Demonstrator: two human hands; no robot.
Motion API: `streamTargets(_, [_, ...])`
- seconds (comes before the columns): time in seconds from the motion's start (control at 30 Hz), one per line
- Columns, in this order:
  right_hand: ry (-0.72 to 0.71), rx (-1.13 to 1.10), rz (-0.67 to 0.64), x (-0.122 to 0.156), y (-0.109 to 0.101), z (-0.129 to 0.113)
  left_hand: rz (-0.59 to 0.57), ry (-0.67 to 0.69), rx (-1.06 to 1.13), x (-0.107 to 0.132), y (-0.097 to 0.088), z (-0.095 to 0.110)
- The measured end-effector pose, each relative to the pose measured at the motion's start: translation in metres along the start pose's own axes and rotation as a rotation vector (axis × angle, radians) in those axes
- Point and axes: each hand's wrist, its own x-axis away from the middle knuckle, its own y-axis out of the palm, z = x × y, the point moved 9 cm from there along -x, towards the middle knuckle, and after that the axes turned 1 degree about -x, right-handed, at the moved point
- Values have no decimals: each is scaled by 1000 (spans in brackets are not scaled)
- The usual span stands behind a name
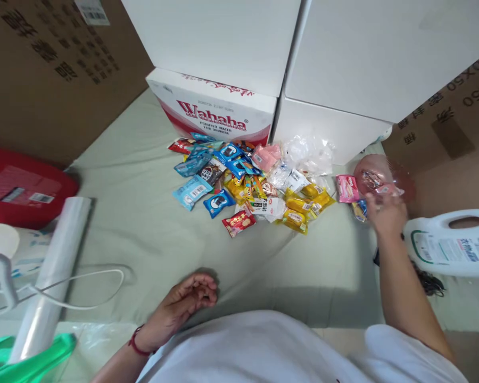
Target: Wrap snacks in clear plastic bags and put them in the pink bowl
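Observation:
Resting near my body, my left hand (189,298) is loosely curled, palm partly up, with nothing visible in it. My right hand (386,215) reaches out to the right; its fingers are closed on a small pink snack packet (389,190), partly hidden by the hand. Just behind it stands a round pinkish see-through container (371,173). Left of these fingers lie a bright pink snack packet (347,189) and a blue-and-yellow packet (360,210). A heap of wrapped snacks, with blue packets (219,203), yellow packets (296,219) and a red packet (238,222), lies mid-cloth.
Behind the heap are a Wahaba-style water carton (219,114) and white boxes (343,58). A white detergent jug (451,244) lies at right. On the left are a red container (24,186), a plastic film roll (51,276), a white cable (83,306) and a green bag (48,351).

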Motion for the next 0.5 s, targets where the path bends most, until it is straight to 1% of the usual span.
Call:
streamTargets(0.03, [-33, -17, -48, 20, 10, -9, -2, 3, 0, 0, 0, 0])
streamTargets(0.1, [-36, -66, -84, 48, 25, -19, -9, 3, 7, -1, 0, -1])
streamTargets(0.17, [9, -139, -65, 59, 26, -18, -21, -3, 14, -1, 0, -3])
streamTargets(0.2, [25, -176, -39, 57, 21, -16, -27, -4, 15, -1, -1, -4])
streamTargets(0.23, [29, -202, 1, 52, 12, -12, -32, -3, 14, -1, -1, -5])
streamTargets(0.3, [17, -216, 137, 33, -17, -5, -39, 3, 8, -1, -2, -5])
streamTargets(0.37, [12, -188, 293, 5, -46, 4, -45, 7, -1, -1, -2, -4])
streamTargets(0.4, [29, -167, 335, -11, -54, 9, -49, 8, -6, -1, -1, -3])
streamTargets(0.43, [44, -145, 321, -31, -55, 12, -53, 5, -12, -1, 0, -2])
streamTargets(0.47, [31, -122, 252, -51, -48, 12, -56, 1, -14, -1, 1, -1])
streamTargets(0.5, [7, -103, 157, -70, -36, 10, -59, -5, -10, -1, 3, -1])
